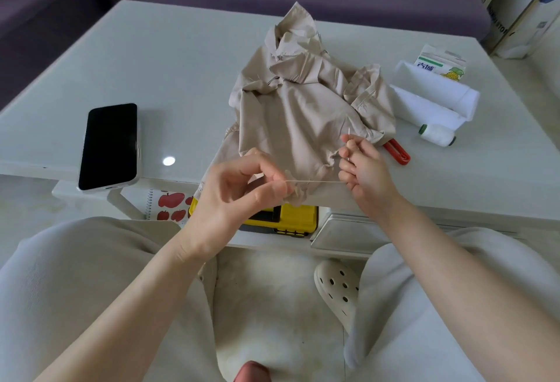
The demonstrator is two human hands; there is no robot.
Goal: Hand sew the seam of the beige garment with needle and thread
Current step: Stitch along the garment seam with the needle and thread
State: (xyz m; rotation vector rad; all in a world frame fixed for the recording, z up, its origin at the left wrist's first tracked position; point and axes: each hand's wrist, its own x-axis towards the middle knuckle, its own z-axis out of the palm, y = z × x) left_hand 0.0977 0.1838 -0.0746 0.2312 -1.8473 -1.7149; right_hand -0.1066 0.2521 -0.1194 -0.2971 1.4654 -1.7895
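While our left hand (239, 187) pinches the thread (315, 182) at the edge of the beige garment (303, 103), our right hand (362, 166) grips the needle (349, 140), tensioning the thread, likely to tighten a stitch

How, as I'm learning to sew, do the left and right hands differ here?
The left hand pinches the beige garment at its bunched edge; the right hand holds the needle upright. The right hand is beside the red clippers; the left hand is farther off. Taut thread joins both.

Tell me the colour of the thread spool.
White thread spool with green ends; head view shows it best.
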